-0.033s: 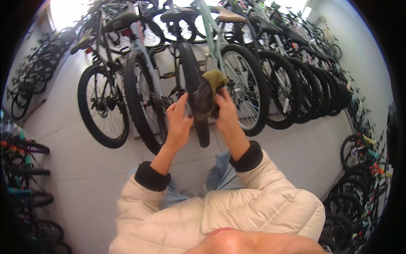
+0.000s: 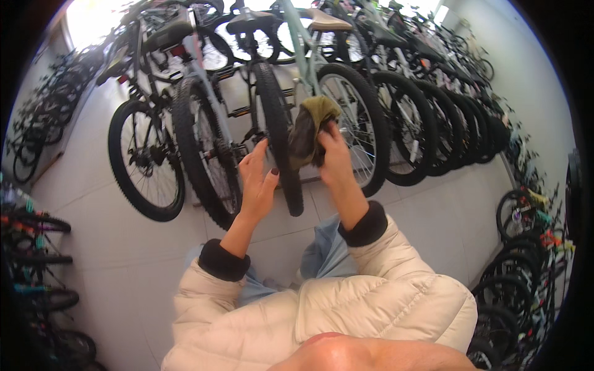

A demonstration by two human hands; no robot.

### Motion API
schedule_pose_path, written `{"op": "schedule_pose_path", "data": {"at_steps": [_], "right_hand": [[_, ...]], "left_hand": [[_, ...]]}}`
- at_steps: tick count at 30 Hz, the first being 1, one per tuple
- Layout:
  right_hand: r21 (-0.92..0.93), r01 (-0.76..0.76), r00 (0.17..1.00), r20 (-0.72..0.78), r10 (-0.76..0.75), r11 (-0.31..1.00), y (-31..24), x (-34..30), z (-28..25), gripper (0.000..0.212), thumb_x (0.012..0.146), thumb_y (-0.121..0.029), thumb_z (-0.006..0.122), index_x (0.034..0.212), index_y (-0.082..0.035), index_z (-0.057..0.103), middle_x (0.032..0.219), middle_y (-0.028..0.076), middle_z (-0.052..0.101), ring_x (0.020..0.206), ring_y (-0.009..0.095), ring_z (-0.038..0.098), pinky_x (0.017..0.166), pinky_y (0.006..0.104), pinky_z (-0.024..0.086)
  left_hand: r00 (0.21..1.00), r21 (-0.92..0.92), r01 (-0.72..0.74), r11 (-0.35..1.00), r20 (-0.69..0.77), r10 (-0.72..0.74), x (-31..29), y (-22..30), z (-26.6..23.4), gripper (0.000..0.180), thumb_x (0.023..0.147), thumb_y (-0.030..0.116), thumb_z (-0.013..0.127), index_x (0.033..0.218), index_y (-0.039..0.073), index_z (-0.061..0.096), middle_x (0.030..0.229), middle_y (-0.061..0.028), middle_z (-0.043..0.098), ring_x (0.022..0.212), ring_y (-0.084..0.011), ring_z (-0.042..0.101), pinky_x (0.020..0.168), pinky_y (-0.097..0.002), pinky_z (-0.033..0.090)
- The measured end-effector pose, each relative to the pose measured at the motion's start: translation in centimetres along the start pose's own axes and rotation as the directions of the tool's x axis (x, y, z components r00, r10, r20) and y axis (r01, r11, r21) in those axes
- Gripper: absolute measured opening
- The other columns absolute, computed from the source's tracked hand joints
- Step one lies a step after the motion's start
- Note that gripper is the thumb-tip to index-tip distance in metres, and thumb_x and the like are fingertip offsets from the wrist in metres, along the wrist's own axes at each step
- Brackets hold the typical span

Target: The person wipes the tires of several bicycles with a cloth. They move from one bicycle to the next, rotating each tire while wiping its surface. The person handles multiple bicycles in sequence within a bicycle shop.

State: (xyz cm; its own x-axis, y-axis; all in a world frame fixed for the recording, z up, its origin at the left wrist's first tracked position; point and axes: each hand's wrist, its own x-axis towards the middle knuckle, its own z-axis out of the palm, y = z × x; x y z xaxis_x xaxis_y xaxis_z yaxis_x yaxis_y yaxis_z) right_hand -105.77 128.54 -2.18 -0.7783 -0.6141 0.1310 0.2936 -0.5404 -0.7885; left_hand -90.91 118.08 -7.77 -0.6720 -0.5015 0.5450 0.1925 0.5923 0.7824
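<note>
Wiping a knobby black bicycle tyre (image 2: 279, 133) with an olive-green rag (image 2: 312, 123), judging by the grip: right hand (image 2: 334, 157) at about 12 o'clock of the view, fingers closed around the bunched cloth and pressing it against the tyre's right flank. Left hand (image 2: 258, 179) just to the 9 o'clock side of the same wheel, palm open, fingers spread and loosely curved, steadying the tread rather than gripping anything. Seemingly mid-wipe; calls next for sliding the rag along the rubber while the open hand turns or braces the wheel, so a firm pinch on the cloth and light contact on the tread.

Tyre narrow, matte, studded with small blocks; rag soft, crumpled, folded over itself, darker on its lower side. Cream quilted jacket sleeves (image 2: 396, 272) with dark ribbed cuffs, puffy and slightly glossy. Pale glossy floor tiles (image 2: 105, 247) below. Row of parked bicycles (image 2: 433, 105) fanning from 11 to 3 o'clock, rims thin and metallic, a tan saddle (image 2: 328, 21) above a mint-green frame (image 2: 296, 31).
</note>
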Motion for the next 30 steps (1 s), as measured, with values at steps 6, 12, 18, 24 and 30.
{"op": "schedule_pose_path", "data": {"at_steps": [6,12,18,24,30], "right_hand": [[-0.598,0.208,0.977,0.088,-0.194,0.774,-1.6,11.0,0.0,0.045,0.087,-0.011,0.053,0.131,-0.004,0.044,0.111,0.008,0.058,0.101,0.017,0.055,0.086,0.0289,0.045],[-0.533,0.036,0.995,0.101,0.022,0.845,6.3,10.4,-2.1,0.047,0.084,-0.011,0.049,0.13,-0.006,0.046,0.106,0.008,0.058,0.092,0.016,0.053,0.081,0.0273,0.043],[-0.804,-0.201,0.953,-0.027,0.303,0.56,10.5,-4.3,-14.3,0.041,0.08,-0.011,0.049,0.119,0.0,0.053,0.108,0.014,0.061,0.102,0.022,0.056,0.088,0.0331,0.043],[-0.997,-0.008,1.0,-0.01,-0.021,0.081,3.3,-1.2,-18.8,0.046,0.08,-0.018,0.05,0.123,0.0,0.052,0.121,0.02,0.057,0.105,0.028,0.058,0.09,0.0368,0.045],[-0.837,0.44,0.64,0.546,-0.542,-0.325,-12.3,16.1,-15.0,0.035,0.077,-0.013,0.056,0.112,-0.008,0.059,0.106,0.016,0.056,0.099,0.035,0.054,0.085,0.0417,0.046]], "left_hand": [[0.992,0.148,0.105,0.983,0.057,-0.115,-1.7,-6.4,3.9,0.074,0.08,0.023,0.067,0.14,0.0,0.031,0.142,-0.0232,0.029,0.119,-0.0383,0.037,0.105,-0.0445,0.024],[0.991,0.152,0.098,0.984,0.073,-0.111,-2.4,-8.8,5.0,0.077,0.073,0.022,0.076,0.139,0.007,0.04,0.143,-0.0169,0.028,0.114,-0.0331,0.041,0.095,-0.0398,0.038],[0.978,-0.086,0.2,0.976,0.076,-0.194,-2.4,-9.4,5.3,0.075,0.074,0.025,0.077,0.138,0.008,0.042,0.143,-0.0144,0.029,0.115,-0.0304,0.043,0.098,-0.038,0.037],[0.988,0.025,0.134,0.991,0.077,-0.136,-2.2,-8.6,5.4,0.082,0.077,0.034,0.074,0.141,0.004,0.032,0.142,-0.0142,0.028,0.118,-0.03,0.045,0.097,-0.0396,0.039],[0.99,0.056,0.113,0.992,0.074,-0.117,-1.9,-7.9,5.5,0.083,0.077,0.035,0.074,0.138,-0.001,0.032,0.141,-0.0163,0.027,0.119,-0.0323,0.045,0.099,-0.0405,0.039]]}}
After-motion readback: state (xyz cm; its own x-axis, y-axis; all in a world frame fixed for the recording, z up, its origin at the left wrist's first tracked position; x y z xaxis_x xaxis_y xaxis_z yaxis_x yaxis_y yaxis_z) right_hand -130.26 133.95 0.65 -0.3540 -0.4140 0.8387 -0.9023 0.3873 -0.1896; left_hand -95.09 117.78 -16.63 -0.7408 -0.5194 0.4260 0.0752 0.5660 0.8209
